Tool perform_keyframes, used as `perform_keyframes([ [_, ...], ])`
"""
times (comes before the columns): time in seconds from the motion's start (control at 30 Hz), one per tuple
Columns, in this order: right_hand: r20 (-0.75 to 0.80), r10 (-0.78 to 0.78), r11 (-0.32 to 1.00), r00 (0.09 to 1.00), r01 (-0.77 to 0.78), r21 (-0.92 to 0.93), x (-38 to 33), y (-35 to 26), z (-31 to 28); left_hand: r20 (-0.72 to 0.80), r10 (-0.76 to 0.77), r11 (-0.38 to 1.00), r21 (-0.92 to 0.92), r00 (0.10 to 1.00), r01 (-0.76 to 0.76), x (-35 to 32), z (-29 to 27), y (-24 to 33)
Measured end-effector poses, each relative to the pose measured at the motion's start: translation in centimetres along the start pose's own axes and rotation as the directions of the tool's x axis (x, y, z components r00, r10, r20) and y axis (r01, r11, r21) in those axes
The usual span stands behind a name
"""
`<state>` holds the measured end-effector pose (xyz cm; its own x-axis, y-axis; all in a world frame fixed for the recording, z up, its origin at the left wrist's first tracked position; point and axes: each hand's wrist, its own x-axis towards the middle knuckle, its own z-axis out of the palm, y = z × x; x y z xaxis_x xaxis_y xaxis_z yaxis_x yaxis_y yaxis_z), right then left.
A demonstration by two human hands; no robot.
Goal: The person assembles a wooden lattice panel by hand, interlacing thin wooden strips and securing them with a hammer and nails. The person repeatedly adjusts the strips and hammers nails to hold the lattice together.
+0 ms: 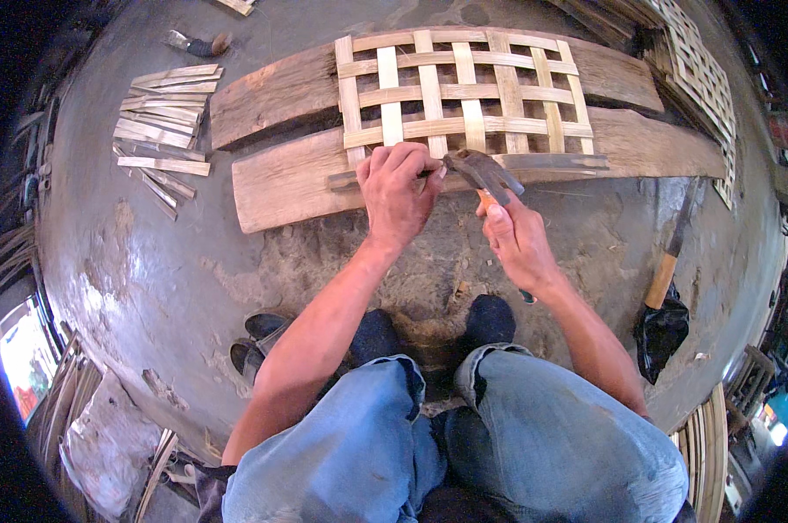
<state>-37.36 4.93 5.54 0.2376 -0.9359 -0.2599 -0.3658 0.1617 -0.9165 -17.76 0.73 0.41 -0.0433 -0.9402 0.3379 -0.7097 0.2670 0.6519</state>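
The left hand (400, 193) has its fingers curled over the dark bar (555, 163), at the near edge of the woven panel (470, 91); what its fingertips pinch, I cannot tell. The right hand (516, 237) is closed around the hammer (481, 170), whose head is just beside the left fingertips. The panel lies on boards (285, 179) beyond both hands, and slats (156, 129) lie well left of them.

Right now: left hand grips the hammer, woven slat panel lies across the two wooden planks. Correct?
Wrong hand: the head view shows the hammer gripped in the right hand. The woven slat panel does lie across the two wooden planks.
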Motion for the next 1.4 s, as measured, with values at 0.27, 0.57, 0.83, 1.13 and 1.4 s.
perform_keyframes([
  [0.27,-0.008,0.003,1.0,1.0,-0.003,-0.024,0.3,-1.1,0.5,-0.054,0.026,0.999,0.022,0.998,-0.025,-0.1,0.3,-0.3],
  [0.57,-0.008,0.07,0.991,0.998,-0.071,-0.11,0.4,-1.7,-0.2,-0.001,-0.006,1.0,0.023,1.0,0.006,0.0,0.0,-0.1],
  [0.83,-0.3,-0.144,0.906,0.943,0.004,-0.423,5.8,-1.5,-0.9,0.019,-0.017,1.0,-0.001,1.0,0.017,0.0,-0.3,0.0],
  [1.13,-0.376,-0.069,0.894,0.924,-0.11,-0.435,7.1,-0.1,-0.2,0.105,0.002,0.996,-0.094,0.994,0.008,0.3,-1.3,-0.7],
  [1.4,-0.399,-0.064,0.89,0.915,-0.129,-0.438,7.0,0.7,0.1,0.174,-0.02,0.989,-0.138,0.985,0.045,1.1,-2.1,-1.2],
])
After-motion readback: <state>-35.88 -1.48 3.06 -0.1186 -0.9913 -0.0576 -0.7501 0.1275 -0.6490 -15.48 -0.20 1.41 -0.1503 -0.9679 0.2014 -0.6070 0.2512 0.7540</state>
